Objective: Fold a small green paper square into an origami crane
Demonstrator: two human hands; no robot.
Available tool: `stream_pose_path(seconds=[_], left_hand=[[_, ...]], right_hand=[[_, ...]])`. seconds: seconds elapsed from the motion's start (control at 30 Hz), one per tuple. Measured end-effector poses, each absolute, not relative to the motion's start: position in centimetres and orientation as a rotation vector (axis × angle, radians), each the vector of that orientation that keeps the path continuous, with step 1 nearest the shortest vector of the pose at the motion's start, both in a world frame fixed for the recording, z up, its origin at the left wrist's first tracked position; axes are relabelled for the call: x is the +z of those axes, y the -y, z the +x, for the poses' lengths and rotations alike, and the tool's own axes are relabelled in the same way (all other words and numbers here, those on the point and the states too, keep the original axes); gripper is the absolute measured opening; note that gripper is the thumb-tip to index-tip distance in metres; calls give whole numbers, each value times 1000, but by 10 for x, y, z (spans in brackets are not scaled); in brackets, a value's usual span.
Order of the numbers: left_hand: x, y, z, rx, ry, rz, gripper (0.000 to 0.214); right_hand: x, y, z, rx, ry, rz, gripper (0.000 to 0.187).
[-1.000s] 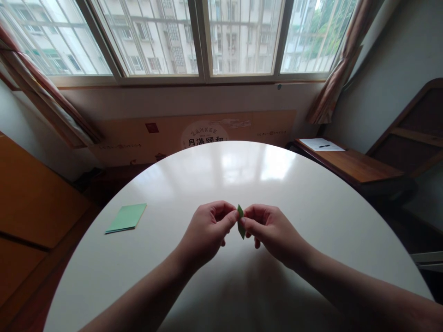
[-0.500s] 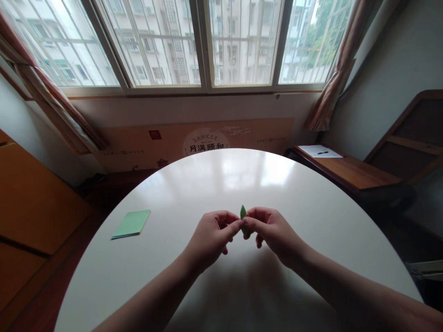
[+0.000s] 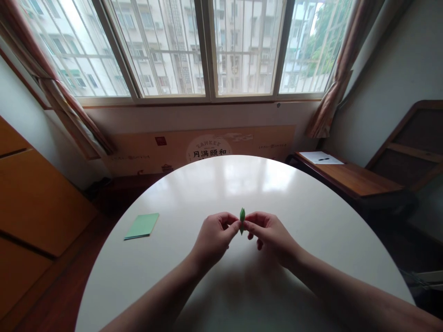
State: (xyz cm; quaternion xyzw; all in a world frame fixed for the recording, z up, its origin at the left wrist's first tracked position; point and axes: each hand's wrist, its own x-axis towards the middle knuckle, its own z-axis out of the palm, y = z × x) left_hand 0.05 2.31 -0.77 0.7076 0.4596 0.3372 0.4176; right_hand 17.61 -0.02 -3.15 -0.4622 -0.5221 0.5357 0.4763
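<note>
A small folded piece of green paper (image 3: 242,215) stands upright between my two hands, above the middle of the round white table (image 3: 311,212). My left hand (image 3: 214,240) pinches its left side with thumb and forefinger, the other fingers curled under. My right hand (image 3: 270,237) pinches the right side the same way. Only the paper's pointed top and a bit of its lower tip show; the rest is hidden by my fingertips.
A stack of light green paper sheets (image 3: 142,225) lies on the table's left part. Beyond the table stand a printed cardboard panel (image 3: 207,147) under the window and a wooden side desk (image 3: 349,177) at right with a sheet and pen (image 3: 320,158).
The view has shifted, so table and hands sit a little lower and farther off. My fingers have closed further over the green paper, so less of it shows than a second ago.
</note>
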Motion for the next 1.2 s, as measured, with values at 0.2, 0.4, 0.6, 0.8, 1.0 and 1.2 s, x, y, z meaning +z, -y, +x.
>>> stream_pose_path(seconds=[0.2, 0.4, 0.6, 0.8, 1.0, 1.2], left_hand=[[3, -15, 1, 982, -1289, 2178, 15], [4, -13, -5, 1133, -1261, 2429, 9], [7, -10, -8, 1207, -1155, 2710, 10], [9, -9, -7, 1223, -1047, 2830, 15], [10, -11, -9, 1233, -1011, 2624, 12], [9, -15, -10, 1225, -1019, 2453, 6]], right_hand=[[-31, 2, 174, 1227, 1239, -1110, 32], [-25, 10, 169, 1320, 1266, -1034, 33], [-24, 14, 168, 1393, 1269, -964, 33], [-21, 14, 169, 1409, 1285, -881, 28], [-21, 12, 170, 1379, 1267, -867, 27], [-23, 11, 172, 1336, 1306, -887, 30]])
